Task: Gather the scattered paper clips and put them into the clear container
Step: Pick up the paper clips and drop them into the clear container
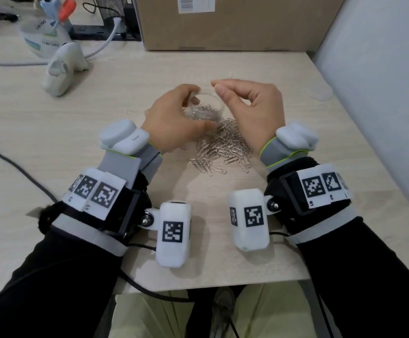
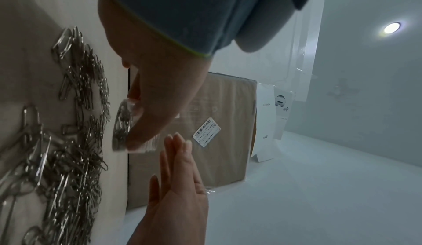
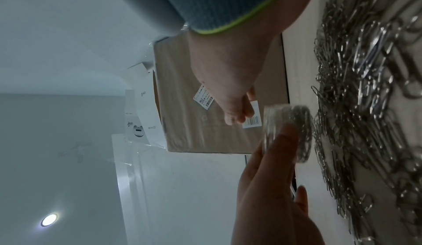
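A small clear round container (image 1: 213, 103) stands on the pale wooden table with several silver paper clips (image 1: 203, 112) inside. My left hand (image 1: 196, 108) grips it from the left, fingers over the far rim and thumb on the near side. My right hand (image 1: 218, 86) hovers just above the container's right rim, its thumb and forefinger tips close together, and I see no clip between them. A dense pile of paper clips (image 1: 225, 147) lies just in front of the container, between my wrists. The left wrist view shows the container (image 2: 123, 122) beside the pile (image 2: 75, 140).
A large cardboard box (image 1: 235, 20) blocks the table's back. A white handheld scanner (image 1: 62, 69) and a white tub (image 1: 42, 37) sit at the far left. A dark cable (image 1: 15, 162) crosses the left side. A wall (image 1: 381, 69) borders the right. A faint clear disc (image 1: 318, 92) lies near it.
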Motion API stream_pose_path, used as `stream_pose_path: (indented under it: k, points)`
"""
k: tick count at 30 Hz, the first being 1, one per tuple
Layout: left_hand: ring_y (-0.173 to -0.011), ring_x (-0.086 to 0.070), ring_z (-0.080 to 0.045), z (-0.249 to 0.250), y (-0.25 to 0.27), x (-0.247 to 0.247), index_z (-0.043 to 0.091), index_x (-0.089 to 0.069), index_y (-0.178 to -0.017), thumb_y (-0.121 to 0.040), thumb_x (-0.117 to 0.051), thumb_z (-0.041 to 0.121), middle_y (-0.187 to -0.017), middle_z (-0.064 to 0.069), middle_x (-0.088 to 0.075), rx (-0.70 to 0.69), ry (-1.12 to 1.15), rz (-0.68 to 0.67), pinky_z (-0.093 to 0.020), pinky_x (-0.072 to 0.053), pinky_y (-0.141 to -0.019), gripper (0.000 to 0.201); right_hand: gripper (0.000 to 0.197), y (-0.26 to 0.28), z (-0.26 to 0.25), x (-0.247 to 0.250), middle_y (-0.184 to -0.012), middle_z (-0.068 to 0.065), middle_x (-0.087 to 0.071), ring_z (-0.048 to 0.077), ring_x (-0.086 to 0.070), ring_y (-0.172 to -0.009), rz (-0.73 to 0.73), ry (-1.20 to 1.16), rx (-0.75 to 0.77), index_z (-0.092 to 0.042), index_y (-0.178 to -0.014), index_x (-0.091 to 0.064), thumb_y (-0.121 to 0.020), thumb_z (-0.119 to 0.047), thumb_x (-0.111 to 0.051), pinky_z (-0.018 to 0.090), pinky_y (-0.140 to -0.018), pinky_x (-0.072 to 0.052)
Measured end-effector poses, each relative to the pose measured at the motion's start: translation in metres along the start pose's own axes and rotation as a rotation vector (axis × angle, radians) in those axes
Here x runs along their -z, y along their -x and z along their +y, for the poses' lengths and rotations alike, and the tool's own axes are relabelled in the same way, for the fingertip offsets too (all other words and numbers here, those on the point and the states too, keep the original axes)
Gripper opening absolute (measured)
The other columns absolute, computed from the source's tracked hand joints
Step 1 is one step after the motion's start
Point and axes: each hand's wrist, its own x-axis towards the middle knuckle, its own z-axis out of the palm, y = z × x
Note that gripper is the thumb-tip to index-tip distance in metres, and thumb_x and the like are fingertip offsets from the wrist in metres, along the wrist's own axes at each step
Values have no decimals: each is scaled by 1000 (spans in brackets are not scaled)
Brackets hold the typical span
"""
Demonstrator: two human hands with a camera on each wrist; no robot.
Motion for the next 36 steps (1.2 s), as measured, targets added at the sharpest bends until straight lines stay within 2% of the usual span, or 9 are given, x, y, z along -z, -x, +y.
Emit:
stream_pose_path:
  k: [6, 12, 15, 17, 21, 24, 27, 31, 36]
  points:
    - [-108, -57, -19, -26, -11, 23, 19, -48, -130, -63, -70, 45, -118, 3, -61, 170, 21, 286, -31, -43, -94, 75, 39, -9, 16, 21, -96, 18, -72, 29, -65, -97, 163, 120, -138, -7, -88, -71, -89, -39, -49, 41, -88, -50]
    - [-110, -58, -26, -56, -22, 25, 12, -55, -122, -63, -76, 37, -117, -4, -65, 304, -69, 507, -30, -40, -87, 68, 39, -4, 28, 41, -112, 0, -69, 15, -59, -111, 112, 190, -284, -18, -101, -70, -97, -39, -37, 27, -97, -41]
    - [-120, -52, -30, -55, -23, 23, 8, -48, -130, -69, -75, 37, -129, -12, -57, 333, -151, 479, -34, -37, -96, 73, 41, 4, 28, 42, -116, -1, -67, 14, -57, -113, 75, 174, -340, -20, -104, -68, -97, -42, -34, 27, -98, -39]
    - [-132, -42, -27, -48, -20, 28, 10, -39, -139, -75, -72, 36, -143, -10, -45, 219, -175, 487, -33, -31, -105, 76, 41, 9, 27, 44, -120, -1, -65, 14, -55, -115, 50, 159, -355, -21, -107, -66, -97, -43, -33, 26, -99, -37]
    - [-131, -44, -17, -20, -7, 28, 13, -42, -139, -92, -52, 35, -142, -3, -48, -110, -16, 350, -32, -33, -112, 53, 44, 18, 30, 43, -114, -2, -62, 17, -54, -115, -51, 161, -403, -22, -112, -62, -96, -49, -31, 29, -100, -37]
    - [-142, -28, -16, -1, 0, 10, 14, -29, -146, -100, -34, 38, -153, -2, -33, -32, -23, 54, -25, -17, -116, 52, 54, 23, 28, 36, -128, -2, -58, 17, -49, -123, -144, 136, -431, -24, -121, -57, -88, -59, -33, 35, -109, -35]
    - [-144, -20, -18, 6, 3, -9, 6, -26, -146, -102, -24, 36, -155, -9, -27, 73, -47, -103, -23, -10, -112, 54, 45, 24, 21, 30, -141, -5, -48, 10, -40, -131, -209, 181, -387, -22, -131, -49, -96, -47, -34, 10, -98, -22]
    - [-146, -16, -12, 10, 3, -21, 13, -23, -148, -102, -22, 39, -158, 0, -21, 98, 66, -213, -21, -8, -115, 53, 40, 26, 15, 15, -141, -4, -48, 6, -40, -130, -286, 144, -341, -20, -132, -49, -98, -38, -36, 7, -95, -21]
    - [-129, -43, -9, 17, 3, -27, 18, -47, -135, -99, -29, 40, -140, 3, -50, 51, 304, -164, -25, -26, -110, 46, 36, 25, 17, 3, -125, -2, -61, 8, -52, -120, -173, -66, -287, -17, -118, -61, -95, -35, -41, 29, -109, -36]
